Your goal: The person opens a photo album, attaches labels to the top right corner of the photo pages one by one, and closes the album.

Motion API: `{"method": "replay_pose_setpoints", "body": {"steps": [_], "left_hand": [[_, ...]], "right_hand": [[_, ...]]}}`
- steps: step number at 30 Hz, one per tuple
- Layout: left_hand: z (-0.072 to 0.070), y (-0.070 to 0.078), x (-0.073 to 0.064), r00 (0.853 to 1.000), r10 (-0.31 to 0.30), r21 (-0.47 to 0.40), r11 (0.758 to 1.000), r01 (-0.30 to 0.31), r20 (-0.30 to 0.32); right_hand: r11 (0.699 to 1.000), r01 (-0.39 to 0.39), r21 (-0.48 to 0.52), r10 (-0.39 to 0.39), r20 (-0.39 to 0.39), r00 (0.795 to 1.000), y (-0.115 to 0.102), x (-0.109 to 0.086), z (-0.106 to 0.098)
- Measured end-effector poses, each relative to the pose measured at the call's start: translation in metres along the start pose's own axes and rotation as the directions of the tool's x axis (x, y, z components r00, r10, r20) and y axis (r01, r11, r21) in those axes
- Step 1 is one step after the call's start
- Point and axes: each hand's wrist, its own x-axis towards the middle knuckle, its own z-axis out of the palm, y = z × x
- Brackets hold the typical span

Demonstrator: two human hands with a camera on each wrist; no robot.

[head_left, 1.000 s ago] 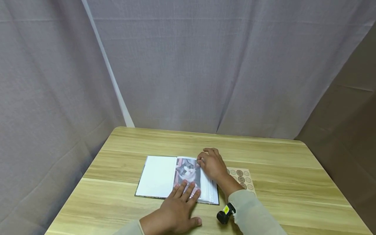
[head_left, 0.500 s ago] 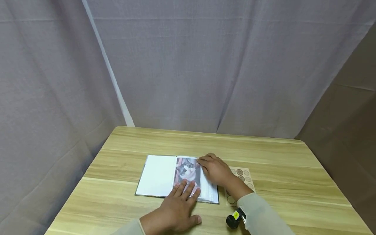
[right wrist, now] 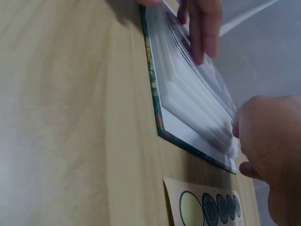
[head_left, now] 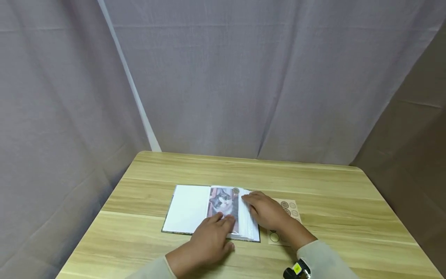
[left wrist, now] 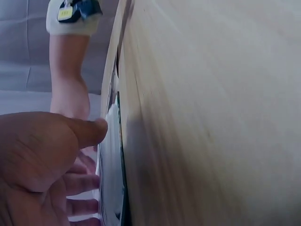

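Observation:
A photo album [head_left: 186, 209] lies spread on the table, its left side blank white. On its right page is a photo of a grey-and-white cat [head_left: 221, 201]. A round brown sticker [head_left: 235, 191] sits at the photo's upper right corner. My left hand [head_left: 210, 240] is over the photo's lower part, fingertips on the page. My right hand [head_left: 266, 209] has its fingertips by the right edge of the stacked sleeves [right wrist: 193, 94], to the right of the sticker. Partly under my right forearm lies a kraft sheet of round stickers [head_left: 292, 208], with one pale circle at its near left corner.
The wooden table [head_left: 139, 217] carries the album near its front middle. Grey curtains [head_left: 209, 85] hang behind and at the left, and a browner cloth [head_left: 411, 128] at the right. A small black wrist camera [head_left: 294, 271] is strapped to the right sleeve.
My right hand has drawn back right from the photo's top right corner, uncovering the round sticker there. My left hand's fingers have bent and lifted somewhat.

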Motion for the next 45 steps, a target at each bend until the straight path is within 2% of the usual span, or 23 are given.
{"method": "replay_pose_setpoints", "body": {"steps": [4,7,10,12,15,20,28,33,37,40,42,45], "left_hand": [[0.003,-0.008,0.008,0.993,0.021,0.020,1.000,-0.019,-0.116],[0.006,-0.012,0.013,0.980,0.042,0.041,0.999,-0.035,-0.196],[0.006,-0.014,0.014,0.969,0.052,0.046,0.998,-0.042,-0.242],[0.005,-0.016,0.015,0.970,0.046,0.040,0.998,-0.038,-0.240],[0.002,-0.017,0.016,0.978,0.028,0.025,0.999,-0.023,-0.206],[-0.001,-0.018,0.015,0.987,0.005,0.001,1.000,-0.004,-0.161],[-0.003,-0.021,0.014,0.983,0.018,-0.003,1.000,-0.019,-0.184],[0.000,-0.023,0.015,0.970,0.068,0.027,0.998,-0.064,-0.233],[0.003,-0.025,0.014,0.947,0.129,0.063,0.991,-0.115,-0.295],[0.004,-0.025,0.013,0.933,0.146,0.061,0.989,-0.134,-0.328],[0.005,-0.026,0.011,0.931,0.146,0.048,0.989,-0.137,-0.336],[0.004,-0.026,0.010,0.935,0.135,0.027,0.991,-0.134,-0.329]], "right_hand": [[0.999,0.030,-0.021,-0.030,-0.031,0.999,-0.003,-0.008,-0.003],[0.998,0.060,-0.037,-0.062,-0.059,0.996,-0.005,-0.014,-0.006],[0.997,0.070,-0.041,-0.074,-0.086,0.994,-0.007,-0.022,-0.007],[0.998,0.057,-0.040,-0.061,-0.093,0.994,-0.008,-0.027,-0.007],[0.998,0.047,-0.040,-0.051,-0.108,0.993,-0.010,-0.033,-0.008],[0.995,0.074,-0.064,-0.083,-0.143,0.986,-0.012,-0.040,-0.007],[0.994,0.095,-0.062,-0.103,-0.149,0.983,-0.014,-0.042,-0.006],[0.996,0.075,-0.039,-0.079,-0.134,0.988,-0.017,-0.044,-0.006],[0.995,0.083,-0.046,-0.089,-0.138,0.986,-0.021,-0.046,-0.006],[0.994,0.097,-0.053,-0.103,-0.139,0.985,-0.024,-0.048,-0.006],[0.994,0.094,-0.052,-0.100,-0.128,0.987,-0.027,-0.050,-0.006],[0.996,0.081,-0.047,-0.085,-0.090,0.992,-0.032,-0.052,-0.006]]}}
